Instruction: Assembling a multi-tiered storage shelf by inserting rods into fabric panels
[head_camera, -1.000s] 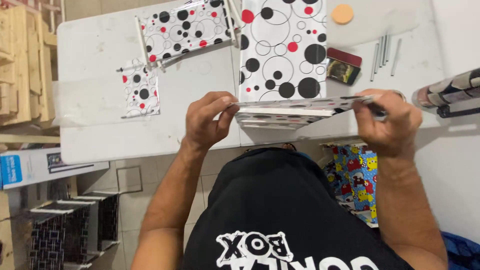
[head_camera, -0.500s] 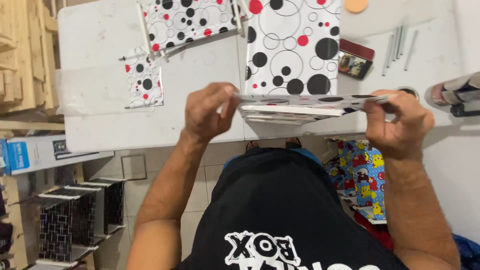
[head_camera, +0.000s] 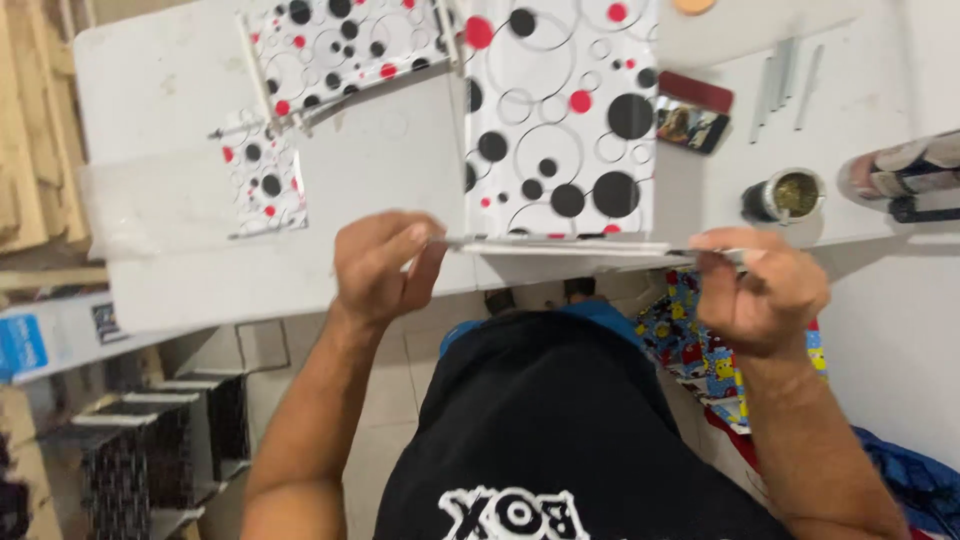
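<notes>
Left fingers: curled in and pinching the left end of a thin flat sheet (head_camera: 560, 247), thumb against fingertips, so the left hand (head_camera: 385, 265) has a proper grip on it.
Right fingers: bunched together and nipping the right end of the same sheet; the right hand (head_camera: 765, 295) sits a bit lower than the left.
Sheet: seen edge-on, stretched between both hands, right at the near edge of the white table (head_camera: 380, 180), just in front of the person's chest.
Behind the sheet: a big spotted panel (head_camera: 560, 110), white with black and red dots and circles, lying flat on the table, its near edge just about touching the sheet.
Further left: a smaller spotted piece (head_camera: 262, 185) and another spotted panel (head_camera: 345, 50) up near the top edge.
Right side of table: a dark little case (head_camera: 692, 115), some thin metal rods (head_camera: 785, 80), a small round cup (head_camera: 785, 195) with greenish stuff inside.
Far right: rolled-up paper (head_camera: 905, 170), partly cut off.
Under the table: colourful cartoon paper (head_camera: 700, 340) on the floor by the right arm.
</notes>
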